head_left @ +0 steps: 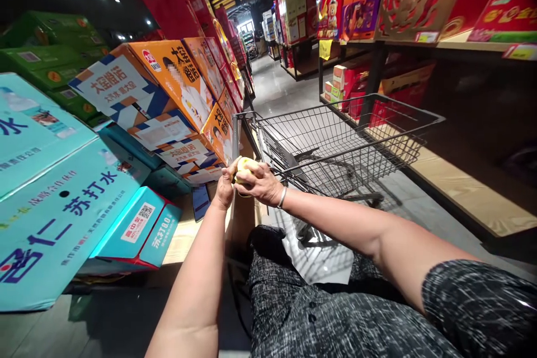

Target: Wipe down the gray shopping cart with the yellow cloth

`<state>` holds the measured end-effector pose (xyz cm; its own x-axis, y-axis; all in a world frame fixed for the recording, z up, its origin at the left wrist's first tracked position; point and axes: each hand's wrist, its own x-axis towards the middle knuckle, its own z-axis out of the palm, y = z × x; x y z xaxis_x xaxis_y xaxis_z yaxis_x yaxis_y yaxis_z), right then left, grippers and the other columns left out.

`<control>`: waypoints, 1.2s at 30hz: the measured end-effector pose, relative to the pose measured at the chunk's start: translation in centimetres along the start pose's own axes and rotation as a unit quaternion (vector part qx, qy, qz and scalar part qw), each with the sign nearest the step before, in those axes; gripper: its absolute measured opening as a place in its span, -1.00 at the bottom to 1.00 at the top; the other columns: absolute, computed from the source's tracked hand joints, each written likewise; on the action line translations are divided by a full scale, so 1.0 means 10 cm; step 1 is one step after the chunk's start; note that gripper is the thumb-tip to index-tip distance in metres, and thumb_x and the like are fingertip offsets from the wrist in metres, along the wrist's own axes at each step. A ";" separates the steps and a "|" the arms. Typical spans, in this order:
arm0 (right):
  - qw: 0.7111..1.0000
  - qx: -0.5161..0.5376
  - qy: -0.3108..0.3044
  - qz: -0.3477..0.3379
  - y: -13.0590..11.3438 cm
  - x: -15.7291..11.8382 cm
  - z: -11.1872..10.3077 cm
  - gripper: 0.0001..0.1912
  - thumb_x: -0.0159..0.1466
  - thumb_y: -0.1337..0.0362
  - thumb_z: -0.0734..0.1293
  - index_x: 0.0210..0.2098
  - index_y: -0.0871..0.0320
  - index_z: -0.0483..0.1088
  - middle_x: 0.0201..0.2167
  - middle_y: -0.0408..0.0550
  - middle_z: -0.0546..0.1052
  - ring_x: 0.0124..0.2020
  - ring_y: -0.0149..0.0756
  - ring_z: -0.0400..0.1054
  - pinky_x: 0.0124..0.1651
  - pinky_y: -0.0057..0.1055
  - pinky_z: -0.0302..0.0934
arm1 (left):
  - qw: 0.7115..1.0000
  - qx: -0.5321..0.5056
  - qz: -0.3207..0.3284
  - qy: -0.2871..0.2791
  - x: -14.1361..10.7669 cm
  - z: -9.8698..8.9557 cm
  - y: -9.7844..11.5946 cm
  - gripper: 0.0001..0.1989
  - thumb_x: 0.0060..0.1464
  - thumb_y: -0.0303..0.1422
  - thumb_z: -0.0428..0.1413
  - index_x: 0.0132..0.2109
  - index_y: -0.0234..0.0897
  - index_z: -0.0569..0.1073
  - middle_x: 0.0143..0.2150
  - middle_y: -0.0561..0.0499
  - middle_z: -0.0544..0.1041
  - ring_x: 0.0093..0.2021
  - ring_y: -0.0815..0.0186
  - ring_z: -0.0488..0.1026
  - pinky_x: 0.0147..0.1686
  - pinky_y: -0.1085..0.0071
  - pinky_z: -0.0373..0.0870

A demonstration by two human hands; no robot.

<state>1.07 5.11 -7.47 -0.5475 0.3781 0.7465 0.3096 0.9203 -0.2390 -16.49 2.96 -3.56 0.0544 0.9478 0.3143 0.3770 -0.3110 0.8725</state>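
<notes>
A pale yellow, bunched-up thing (244, 164) sits between my two hands; its kind is not clear. My left hand (226, 187) closes on its left side, with the thumb pointing up. My right hand (265, 184), with a light band at the wrist, wraps its fingers round the right side. Both are held beside the handle end of a black wire shopping cart (356, 145). Left of my left hand, a phone (201, 202) lies on the light wooden shelf (183, 240).
Orange and blue drink cartons (176, 81) are stacked at the left, behind turquoise cartons (62, 207). Along the right stands a shelf (474, 201) with red gift boxes (509, 17). A shiny floor aisle (277, 86) runs ahead, past the cart.
</notes>
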 end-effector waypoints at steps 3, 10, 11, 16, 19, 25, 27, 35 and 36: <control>0.999 0.030 -0.016 0.002 0.15 -0.21 0.07 -0.85 0.42 0.19 0.33 -0.15 -0.18 0.56 -0.04 -0.20 0.57 0.18 -0.15 0.31 0.37 0.07 0.14 | 0.996 0.071 0.056 -0.002 -0.01 -0.02 0.01 -0.21 0.28 0.28 -0.16 0.07 -0.26 0.62 -0.01 -0.16 0.62 0.13 0.10 0.50 0.25 0.19 0.31; 0.979 -0.161 -0.126 0.016 0.62 -1.73 -0.20 -0.87 0.30 0.38 0.43 -0.29 -0.02 0.58 0.00 -0.08 0.61 0.11 -0.13 0.31 0.07 -0.09 0.21 | 0.938 0.329 0.105 0.024 0.00 0.12 0.18 -0.73 0.27 -0.24 0.06 -0.33 -0.17 0.59 -0.27 -0.08 0.62 -0.12 0.11 0.52 0.14 0.10 0.28; 0.976 -0.180 -0.122 0.018 0.62 -1.80 -0.25 -0.85 0.30 0.39 0.42 -0.26 -0.03 0.59 0.02 -0.06 0.60 0.12 -0.12 0.30 0.06 -0.10 0.21 | 0.922 0.372 0.106 0.035 0.01 0.16 0.23 -0.74 0.25 -0.28 0.08 -0.39 -0.18 0.55 -0.31 -0.07 0.61 -0.14 0.10 0.52 0.18 0.05 0.22; 0.984 -0.168 0.039 0.031 0.42 -1.28 -0.35 -0.64 0.35 0.34 0.37 0.08 -0.18 0.55 0.12 -0.06 0.53 0.27 -0.04 0.17 0.20 -0.03 0.16 | 0.862 0.490 0.125 0.015 0.06 0.48 0.44 -0.80 0.28 -0.35 0.06 -0.23 -0.19 0.59 -0.23 -0.10 0.63 -0.11 0.08 0.54 0.21 0.03 0.19; 0.986 -0.121 0.086 0.073 0.41 -0.80 -0.39 -0.50 0.30 0.32 0.39 0.22 -0.11 0.46 0.20 0.00 0.45 0.30 0.01 0.13 0.29 0.02 0.14 | 0.840 0.528 0.119 -0.047 0.06 0.65 0.49 -0.66 0.33 -0.36 0.02 0.16 -0.26 0.52 -0.01 -0.16 0.63 0.01 0.07 0.54 0.05 0.16 0.33; 0.997 -0.028 -0.017 0.068 0.82 -0.87 -0.76 -0.44 0.17 0.42 0.41 0.16 -0.02 0.50 0.16 0.04 0.46 0.16 -0.05 0.27 0.23 -0.02 0.23 | 0.801 0.574 0.162 -0.056 -0.04 0.71 0.35 -0.56 0.33 -0.27 0.07 0.31 -0.14 0.43 0.16 -0.11 0.57 0.07 0.07 0.51 0.03 0.15 0.31; 0.994 -0.050 -0.033 0.087 1.03 -1.12 -1.02 -0.46 0.16 0.43 0.40 0.13 -0.03 0.52 0.15 0.02 0.48 0.17 -0.03 0.27 0.23 0.01 0.23 | 0.795 0.580 0.170 -0.051 -0.06 0.69 0.32 -0.51 0.31 -0.22 0.11 0.34 -0.14 0.41 0.16 -0.12 0.56 0.06 0.05 0.50 0.02 0.14 0.29; 0.928 -0.205 -0.042 0.307 1.89 -2.10 -2.21 -0.42 0.07 0.52 0.32 0.09 0.16 0.54 0.11 0.16 0.46 0.16 -0.01 0.27 0.26 0.01 0.16 | 0.791 0.586 0.173 -0.041 -0.07 0.74 0.30 -0.43 0.26 -0.14 0.13 0.36 -0.17 0.38 0.15 -0.14 0.56 0.03 -0.01 0.48 0.01 0.08 0.23; 0.912 -0.224 -0.041 0.341 1.92 -2.12 -2.27 -0.41 0.07 0.51 0.32 0.09 0.19 0.54 0.10 0.18 0.46 0.16 0.00 0.26 0.26 0.02 0.14 | 0.793 0.583 0.171 -0.040 -0.07 0.74 0.30 -0.44 0.25 -0.14 0.13 0.34 -0.17 0.40 0.15 -0.14 0.57 0.03 -0.01 0.48 0.00 0.08 0.22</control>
<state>36.28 12.47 -13.80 -0.1595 0.8705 0.4657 0.8763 0.3421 -0.3393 -8.54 1.88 -3.99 0.3790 0.8375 0.3937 0.9239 -0.3182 -0.2125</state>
